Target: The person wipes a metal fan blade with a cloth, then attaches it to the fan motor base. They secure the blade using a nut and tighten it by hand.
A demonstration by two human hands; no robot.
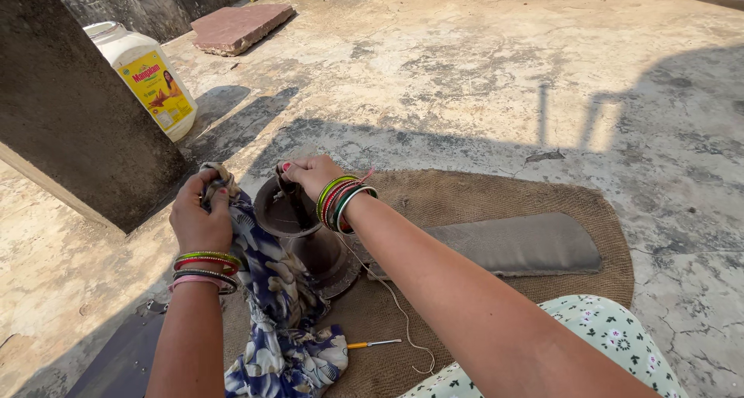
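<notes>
head view, looking down at a concrete floor (pixel 480 65). the left hand (pixel 198 216) is closed around the bunched upper end of a blue floral cloth (pixel 279 320), which hangs down past the wrist and piles up below it on the floor. the right hand (pixel 310 177), just to the right of the left hand, has its fingers curled over the top rim of a dark metal stand (pixel 298 227) with a dish-shaped head and a flared base; whether a small thing is pinched in those fingers cannot be told. both wrists carry coloured bangles. a thin pale thread (pixel 387 297) runs from under the right wrist down toward the person's lap. a small yellow-handled tool (pixel 372 343) lies below the right forearm, beside the cloth. the stand sits on a round jute mat (pixel 558 204); a flat grey slab (pixel 519 247) lies on the mat to the right of the right hand. a white plastic jar (pixel 147 76) with a yellow label stands well beyond the left hand, next to a concrete pillar (pixel 70 111).
</notes>
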